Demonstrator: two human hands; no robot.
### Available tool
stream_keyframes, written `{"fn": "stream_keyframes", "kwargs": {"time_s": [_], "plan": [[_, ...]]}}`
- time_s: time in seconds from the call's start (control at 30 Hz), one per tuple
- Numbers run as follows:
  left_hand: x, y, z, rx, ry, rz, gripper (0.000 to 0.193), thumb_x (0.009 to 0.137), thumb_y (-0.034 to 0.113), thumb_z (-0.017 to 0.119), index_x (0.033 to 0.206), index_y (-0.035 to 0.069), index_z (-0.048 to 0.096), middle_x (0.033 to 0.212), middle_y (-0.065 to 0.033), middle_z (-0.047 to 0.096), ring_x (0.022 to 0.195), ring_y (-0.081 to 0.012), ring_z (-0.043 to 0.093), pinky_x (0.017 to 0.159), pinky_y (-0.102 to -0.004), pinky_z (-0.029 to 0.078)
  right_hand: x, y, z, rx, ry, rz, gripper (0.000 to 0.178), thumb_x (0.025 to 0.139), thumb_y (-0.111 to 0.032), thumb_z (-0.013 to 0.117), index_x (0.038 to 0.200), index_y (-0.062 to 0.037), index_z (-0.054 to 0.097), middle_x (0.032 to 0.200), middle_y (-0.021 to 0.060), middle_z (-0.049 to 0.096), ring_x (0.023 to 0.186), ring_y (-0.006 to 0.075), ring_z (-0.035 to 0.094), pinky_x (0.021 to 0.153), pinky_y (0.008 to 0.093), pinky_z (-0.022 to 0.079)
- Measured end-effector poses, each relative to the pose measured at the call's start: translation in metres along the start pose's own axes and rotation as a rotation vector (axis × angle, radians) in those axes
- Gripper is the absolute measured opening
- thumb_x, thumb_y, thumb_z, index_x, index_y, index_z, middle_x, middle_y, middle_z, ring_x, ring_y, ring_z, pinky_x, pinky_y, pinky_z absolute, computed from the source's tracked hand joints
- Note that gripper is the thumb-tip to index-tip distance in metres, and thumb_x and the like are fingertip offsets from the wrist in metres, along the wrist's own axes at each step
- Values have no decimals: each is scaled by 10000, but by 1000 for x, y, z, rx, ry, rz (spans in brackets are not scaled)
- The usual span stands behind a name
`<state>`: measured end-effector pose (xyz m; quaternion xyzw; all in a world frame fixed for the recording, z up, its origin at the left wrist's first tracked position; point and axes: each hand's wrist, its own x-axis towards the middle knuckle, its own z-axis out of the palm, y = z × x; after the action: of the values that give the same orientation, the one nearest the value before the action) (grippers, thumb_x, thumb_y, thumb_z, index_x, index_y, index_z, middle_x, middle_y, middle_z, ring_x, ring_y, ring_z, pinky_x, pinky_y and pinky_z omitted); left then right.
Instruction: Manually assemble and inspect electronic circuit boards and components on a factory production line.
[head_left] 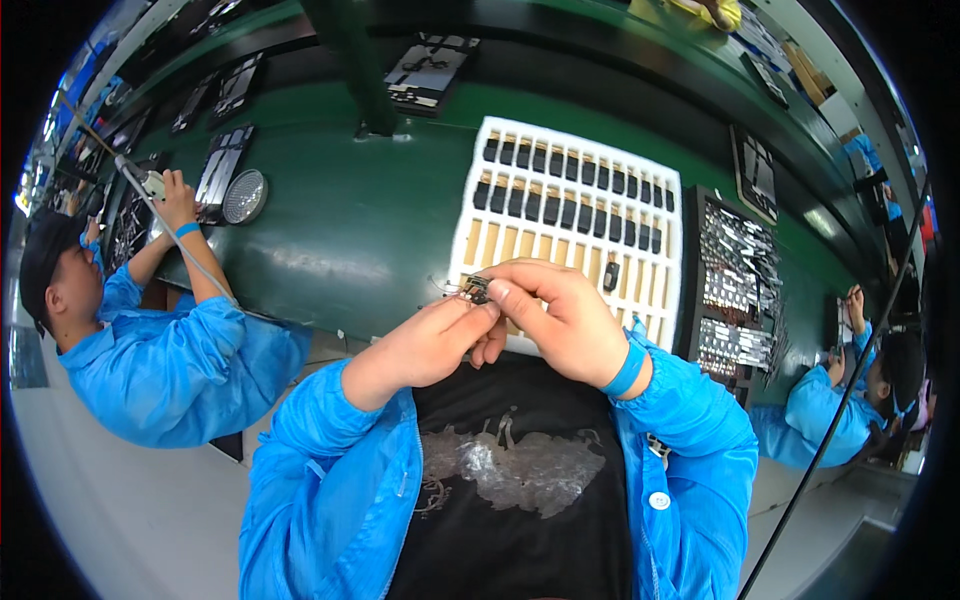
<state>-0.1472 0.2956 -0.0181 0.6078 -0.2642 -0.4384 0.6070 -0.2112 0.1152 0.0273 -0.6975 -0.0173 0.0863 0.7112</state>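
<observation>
Close together in front of my chest, my left hand (428, 343) and my right hand (562, 312) pinch one small dark electronic part with thin wires (475, 289). Fine wire ends stick out on its left side; my fingers cover much of the rest. Just beyond my hands lies a white foam tray (464, 225) with narrow slots. Its two far rows hold several black parts (531, 207) with tan ends. One lone black part (611, 274) sits in a nearer row, right of my right hand. A blue band circles my right wrist.
The foam tray rests on a green bench (330, 235). Right of it stands a dark rack of small metallic pieces (738, 265). A green post (350, 65) rises behind. Co-workers in blue sit at left (150, 350) and right (830, 400). A round metallic dish (244, 196) lies at left.
</observation>
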Motion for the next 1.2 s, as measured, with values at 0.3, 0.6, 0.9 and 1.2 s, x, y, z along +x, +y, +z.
{"fn": "stream_keyframes", "kwargs": {"time_s": [0.3, 0.6, 0.9, 1.2], "plan": [[13, -5, 20, -14, -43, -106, 299, 1038, 198, 401, 913, 2, 588, 792, -50, 617, 738, -137, 587, 701, -284, 488, -27, 17, -12, -187, 183, -199, 189, 945, -126, 652, 995, 45, 587, 959, 139, 577, 748, 216, 697, 607, 281, 545], [23, -11, 34, -262, -194, -25, 403, 1048, 271, 456, 1343, 3, 518, 821, -26, 581, 780, -109, 537, 709, -253, 444, -47, 24, -24, -119, 249, -160, 154, 912, -17, 660, 1039, 60, 622, 1061, 125, 599, 859, 167, 602, 704, 287, 541], [40, 5, 46, -292, -241, 4, 411, 1076, 393, 365, 1087, 32, 562, 675, 45, 392, 591, -54, 317, 549, -235, 267, -47, 16, -50, -362, 231, -304, 207, 935, -108, 642, 1108, 4, 662, 1075, 100, 640, 908, 183, 591, 797, 295, 476], [49, 30, 36, -321, -11, 129, 512, 1072, 428, 325, 1065, -30, 554, 573, 40, 368, 515, -60, 309, 503, -238, 266, -57, 42, -106, -1091, 646, 5, 217, 840, -214, 717, 883, -30, 610, 855, 139, 626, 801, 331, 634, 684, 426, 511]]}}
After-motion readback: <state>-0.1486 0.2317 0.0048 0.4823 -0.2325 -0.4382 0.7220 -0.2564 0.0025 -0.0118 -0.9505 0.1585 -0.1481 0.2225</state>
